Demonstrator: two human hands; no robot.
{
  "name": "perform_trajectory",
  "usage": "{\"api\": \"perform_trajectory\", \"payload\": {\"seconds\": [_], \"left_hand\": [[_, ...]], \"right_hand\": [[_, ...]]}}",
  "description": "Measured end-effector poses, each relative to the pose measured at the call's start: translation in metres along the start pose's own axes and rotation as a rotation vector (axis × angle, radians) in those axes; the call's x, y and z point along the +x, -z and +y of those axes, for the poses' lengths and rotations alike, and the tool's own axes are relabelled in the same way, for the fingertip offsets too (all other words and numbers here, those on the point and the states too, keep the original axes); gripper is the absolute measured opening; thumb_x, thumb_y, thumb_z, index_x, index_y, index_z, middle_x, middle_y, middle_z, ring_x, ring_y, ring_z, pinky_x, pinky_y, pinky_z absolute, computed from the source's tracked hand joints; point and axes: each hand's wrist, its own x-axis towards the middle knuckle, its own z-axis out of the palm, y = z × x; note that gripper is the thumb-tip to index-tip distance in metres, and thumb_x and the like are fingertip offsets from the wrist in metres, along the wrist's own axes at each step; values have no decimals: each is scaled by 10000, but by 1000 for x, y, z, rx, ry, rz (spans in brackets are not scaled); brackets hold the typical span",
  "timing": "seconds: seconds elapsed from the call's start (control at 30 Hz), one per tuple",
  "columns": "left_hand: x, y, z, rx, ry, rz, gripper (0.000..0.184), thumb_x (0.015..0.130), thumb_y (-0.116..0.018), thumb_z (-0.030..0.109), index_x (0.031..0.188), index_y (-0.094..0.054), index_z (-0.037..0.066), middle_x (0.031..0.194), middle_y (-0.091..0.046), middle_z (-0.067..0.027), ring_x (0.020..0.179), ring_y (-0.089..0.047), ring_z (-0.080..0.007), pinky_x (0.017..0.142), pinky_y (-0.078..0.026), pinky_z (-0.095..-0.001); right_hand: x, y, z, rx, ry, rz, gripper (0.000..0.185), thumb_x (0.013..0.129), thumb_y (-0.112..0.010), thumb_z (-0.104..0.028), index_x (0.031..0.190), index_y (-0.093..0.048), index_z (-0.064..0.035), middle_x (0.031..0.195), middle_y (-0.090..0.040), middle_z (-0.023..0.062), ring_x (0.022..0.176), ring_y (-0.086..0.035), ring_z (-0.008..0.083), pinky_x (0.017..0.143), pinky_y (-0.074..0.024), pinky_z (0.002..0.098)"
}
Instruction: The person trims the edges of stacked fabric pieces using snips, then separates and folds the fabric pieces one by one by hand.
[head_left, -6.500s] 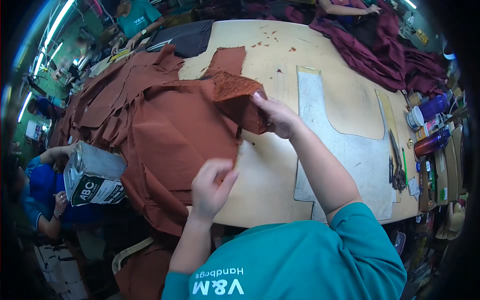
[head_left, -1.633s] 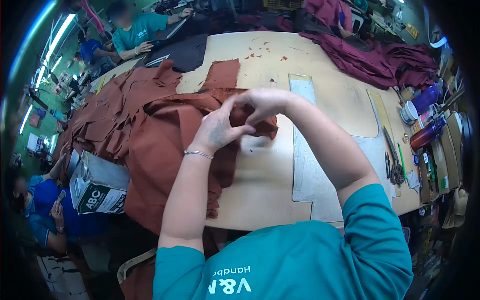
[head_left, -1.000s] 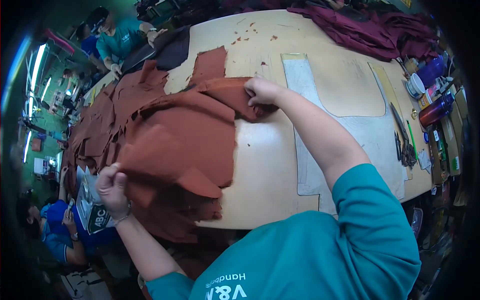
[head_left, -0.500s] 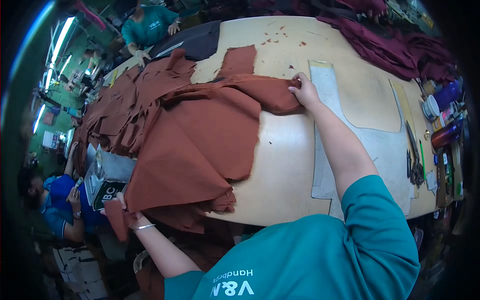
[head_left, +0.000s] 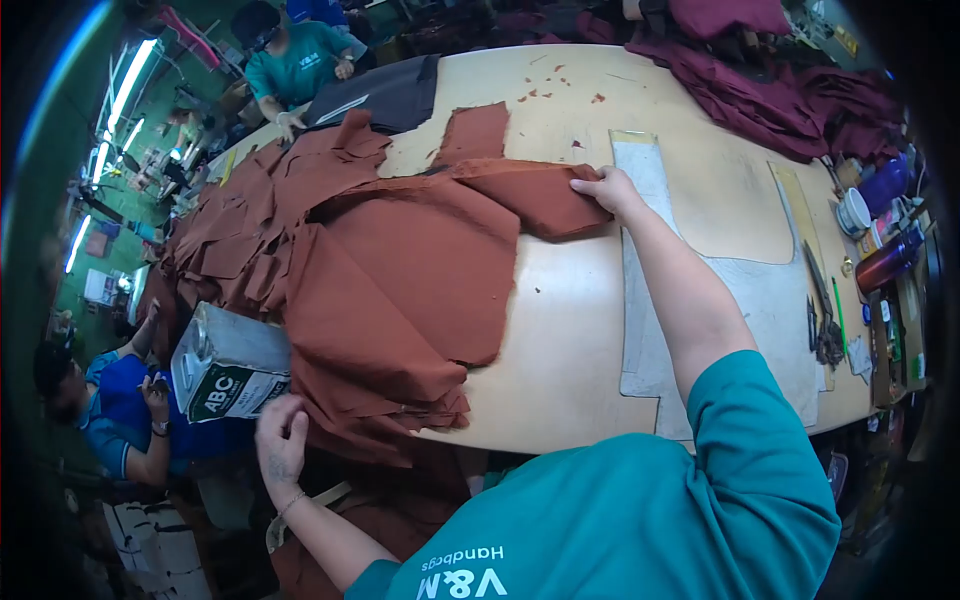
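My right hand (head_left: 607, 192) pinches the far right corner of a rust-brown fabric piece (head_left: 400, 270), between thumb and fingers. The fabric lies in loose layers, with folds and rough edges, and its near end hangs over the table edge. My left hand (head_left: 282, 440) is beside that hanging end, in front of a metal can (head_left: 235, 345) labelled ABC. Its thumb stands apart from the loosely bent fingers, and nothing shows in it. A heap of brown fabric scraps (head_left: 235, 215) spreads along the left side of the table.
A grey pattern template (head_left: 715, 330) lies on the table (head_left: 560, 310) at right, with scissors (head_left: 825, 300) beyond. Maroon fabric (head_left: 740, 100) covers the far right corner. One person (head_left: 300, 65) stands by dark fabric at the far left; another (head_left: 125, 410) is at the left.
The small brown scrap that was in my left hand is gone from it. That hand has moved right, off the fabric's edge. The fabric's near end has shifted right, uncovering the can's label.
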Motion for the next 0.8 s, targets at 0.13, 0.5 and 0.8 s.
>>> {"api": "perform_trajectory", "payload": {"seconds": [0.13, 0.5, 0.8], "left_hand": [[55, -53, 99, -298, -155, 283, 178, 817, -569, 80, 969, -606, -5, 955, -597, -114, 896, -558, -177, 807, -426, -280], [135, -252, 187, -590, -89, 33, 352, 670, -741, 221, 836, -560, -32, 887, -589, -166, 770, -610, -226, 648, -494, -312], [127, -266, 170, -355, -311, 252, 333, 651, -726, 186, 828, -532, -21, 802, -539, -150, 740, -551, -300, 655, -460, -366]], "right_hand": [[-38, 15, -38, 565, -52, -338, 447, 737, -676, -228, 1094, -510, -16, 987, -594, 105, 822, -610, 186, 684, -500, 317], [-97, -34, -46, 765, -58, -405, 629, 732, -427, -717, 913, -496, -119, 925, -447, 48, 949, -396, 163, 790, -351, 352], [-108, -50, -46, 937, -61, -400, 691, 741, -379, -727, 939, -494, -74, 922, -463, 39, 935, -419, 150, 857, -345, 307]]}}
